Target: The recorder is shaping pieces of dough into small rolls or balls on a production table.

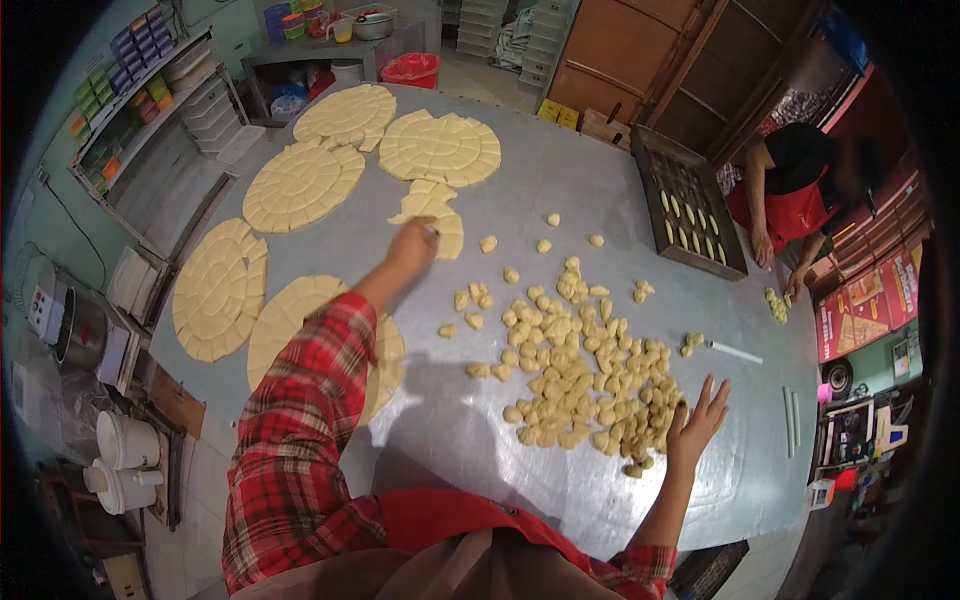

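Note:
In the head view my left hand (pixel 410 248) reaches over a partly used sheet of cut dough (pixel 428 200), its fingers closed on a small grey tool that is partly hidden. Cut dough discs (pixel 300 185) lie at upper left, with another (pixel 210 290) at left and one partly under my left arm. My right hand (pixel 700 420) is open, fingers spread, beside a large scattered group of dough pieces (pixel 575 380). A few loose pieces (pixel 544 246) lie between the discs and that group.
The steel table (pixel 420 440) carries a dark tray of dough strips (pixel 690 210) at back right and white rods (pixel 735 352) at right. A co-worker (pixel 780 175) handles dough at the right edge. A red bin (pixel 410 72) stands behind; shelves (pixel 140 95) and buckets (pixel 125 440) line the left.

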`<control>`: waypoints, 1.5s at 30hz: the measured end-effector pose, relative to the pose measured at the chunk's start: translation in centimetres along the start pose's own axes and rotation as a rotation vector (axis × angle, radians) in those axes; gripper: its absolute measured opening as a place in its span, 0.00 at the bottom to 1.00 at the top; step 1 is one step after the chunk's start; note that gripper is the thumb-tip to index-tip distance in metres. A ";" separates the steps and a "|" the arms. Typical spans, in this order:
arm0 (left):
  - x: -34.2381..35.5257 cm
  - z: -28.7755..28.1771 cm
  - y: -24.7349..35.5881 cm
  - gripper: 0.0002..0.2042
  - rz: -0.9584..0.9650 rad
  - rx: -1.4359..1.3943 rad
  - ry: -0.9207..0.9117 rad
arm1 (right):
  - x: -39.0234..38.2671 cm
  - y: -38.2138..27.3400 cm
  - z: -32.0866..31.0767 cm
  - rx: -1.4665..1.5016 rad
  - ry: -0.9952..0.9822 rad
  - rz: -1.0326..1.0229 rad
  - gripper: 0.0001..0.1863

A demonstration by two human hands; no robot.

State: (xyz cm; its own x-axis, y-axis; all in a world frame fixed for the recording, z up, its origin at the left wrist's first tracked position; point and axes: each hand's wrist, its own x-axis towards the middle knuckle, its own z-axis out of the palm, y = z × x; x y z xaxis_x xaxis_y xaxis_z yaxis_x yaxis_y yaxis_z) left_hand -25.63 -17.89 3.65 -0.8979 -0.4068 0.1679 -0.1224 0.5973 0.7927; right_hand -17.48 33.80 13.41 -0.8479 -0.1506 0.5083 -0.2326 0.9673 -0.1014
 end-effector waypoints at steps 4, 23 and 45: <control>9.6 -2.0 -7.4 0.19 -0.078 0.374 0.289 | -6.1 -2.2 4.4 0.276 -0.176 -0.132 0.26; 14.8 -6.4 -8.7 0.16 -0.083 -0.364 0.661 | -13.6 -7.3 7.4 0.291 -0.361 -0.029 0.21; -29.3 -3.7 14.1 0.08 -0.037 -0.737 -0.812 | -10.3 -19.8 -4.8 0.848 -0.442 -0.391 0.19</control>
State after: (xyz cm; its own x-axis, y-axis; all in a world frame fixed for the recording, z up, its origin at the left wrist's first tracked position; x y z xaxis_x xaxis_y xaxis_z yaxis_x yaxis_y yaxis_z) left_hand 0.52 -0.13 12.11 -0.9429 0.3221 -0.0847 -0.1147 -0.0753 0.9905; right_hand -1.83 17.15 14.23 -0.7002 -0.6511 0.2928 -0.6438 0.3986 -0.6532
